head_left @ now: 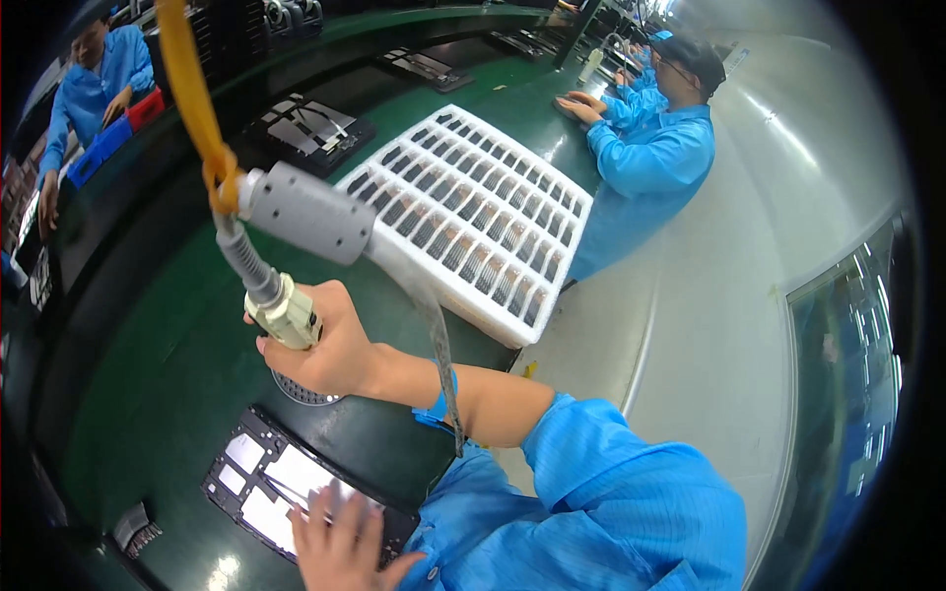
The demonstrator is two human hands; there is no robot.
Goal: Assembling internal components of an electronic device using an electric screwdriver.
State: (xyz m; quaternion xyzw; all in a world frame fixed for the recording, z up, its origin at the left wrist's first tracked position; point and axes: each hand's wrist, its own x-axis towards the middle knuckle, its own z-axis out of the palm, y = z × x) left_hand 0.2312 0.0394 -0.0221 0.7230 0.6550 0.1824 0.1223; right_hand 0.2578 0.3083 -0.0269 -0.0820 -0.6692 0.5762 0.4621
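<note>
My right hand (340, 340) is wrapped round the cream body of an electric screwdriver (286, 313); its lower end is hidden. The screwdriver hangs by a grey coiled sleeve and a yellow elastic cord (192, 79). A grey perforated block (313, 215) is fixed by the cord. Partly under this hand lies a round dish with a dotted surface (305, 394). My left hand (340, 540), fingers spread, rests on the near end of an open flat tablet-like device (251, 455), which has a black frame and silver-white panels. A blue band (434, 412) circles my right wrist.
A white foam tray (478, 313) holding rows of dark parts stands beyond my right arm. Similar devices (310, 128) lie along the green bench. A small dark piece (135, 529) lies far left. Co-workers in blue (655, 148) work at right and upper left.
</note>
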